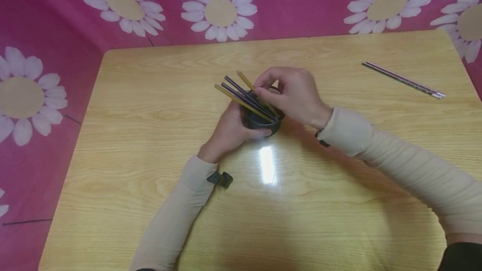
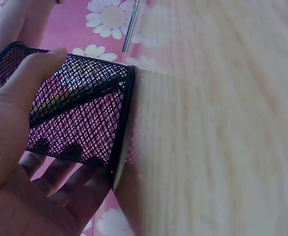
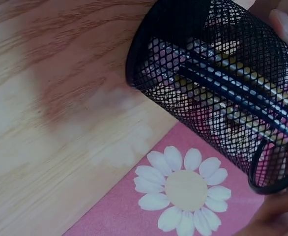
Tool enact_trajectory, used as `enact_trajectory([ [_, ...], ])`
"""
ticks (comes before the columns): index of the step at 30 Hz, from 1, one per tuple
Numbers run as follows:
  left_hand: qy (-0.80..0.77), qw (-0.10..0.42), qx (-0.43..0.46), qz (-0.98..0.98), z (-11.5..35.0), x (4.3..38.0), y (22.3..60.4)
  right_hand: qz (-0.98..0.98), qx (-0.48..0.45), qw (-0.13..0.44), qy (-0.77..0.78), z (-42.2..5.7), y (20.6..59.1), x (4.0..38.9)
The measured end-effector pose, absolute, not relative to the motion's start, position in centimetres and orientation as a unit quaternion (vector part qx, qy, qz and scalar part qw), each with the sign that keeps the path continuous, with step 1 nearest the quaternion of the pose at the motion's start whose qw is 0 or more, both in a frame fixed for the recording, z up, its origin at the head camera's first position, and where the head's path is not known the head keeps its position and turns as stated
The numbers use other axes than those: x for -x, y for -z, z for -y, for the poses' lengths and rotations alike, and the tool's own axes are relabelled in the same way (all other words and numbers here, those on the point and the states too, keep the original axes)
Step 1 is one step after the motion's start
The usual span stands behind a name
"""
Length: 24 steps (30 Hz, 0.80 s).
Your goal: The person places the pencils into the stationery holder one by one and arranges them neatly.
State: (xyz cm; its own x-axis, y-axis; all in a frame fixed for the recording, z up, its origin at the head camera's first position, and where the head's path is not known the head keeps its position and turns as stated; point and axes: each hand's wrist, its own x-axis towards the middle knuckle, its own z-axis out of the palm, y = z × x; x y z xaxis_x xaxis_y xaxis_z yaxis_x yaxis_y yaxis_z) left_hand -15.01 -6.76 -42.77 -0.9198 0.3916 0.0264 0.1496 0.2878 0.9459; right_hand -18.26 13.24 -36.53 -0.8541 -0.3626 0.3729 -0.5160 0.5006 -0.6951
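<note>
A black mesh pencil cup [image 1: 277,128] stands at the middle of the table, its base against the tabletop in the left wrist view. My left hand [image 1: 230,129] grips its side, thumb [image 2: 33,73] across the front and fingers underneath that wall's far side. Several pencils lean leftward out of the cup: a yellow pencil [image 1: 232,95] in front, dark pencils [image 1: 234,83] behind it, and another yellow pencil [image 1: 245,79] at the back. My right hand [image 1: 295,93] pinches this back pencil between thumb and forefinger above the rim. Through the mesh, the pencils' lower ends [image 3: 222,73] show inside.
Two striped pencils [image 1: 403,79] lie side by side at the table's far right. The wooden table [image 1: 132,137] has a pink flowered cloth [image 1: 293,3] behind it and at the left. A bright light reflection shows in front of the cup.
</note>
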Motion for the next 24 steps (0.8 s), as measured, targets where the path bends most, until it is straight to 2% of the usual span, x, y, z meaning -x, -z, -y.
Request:
enact_trajectory([
  [18,-0.576,0.107,-0.171,-0.792,6.83,15.08,42.95,0.876,-0.244,0.061,-0.411,-12.38,36.81,18.21],
  [24,-0.575,0.103,-0.179,-0.792,6.84,15.12,42.9,0.872,-0.239,0.076,-0.42,-12.86,36.5,18.16],
])
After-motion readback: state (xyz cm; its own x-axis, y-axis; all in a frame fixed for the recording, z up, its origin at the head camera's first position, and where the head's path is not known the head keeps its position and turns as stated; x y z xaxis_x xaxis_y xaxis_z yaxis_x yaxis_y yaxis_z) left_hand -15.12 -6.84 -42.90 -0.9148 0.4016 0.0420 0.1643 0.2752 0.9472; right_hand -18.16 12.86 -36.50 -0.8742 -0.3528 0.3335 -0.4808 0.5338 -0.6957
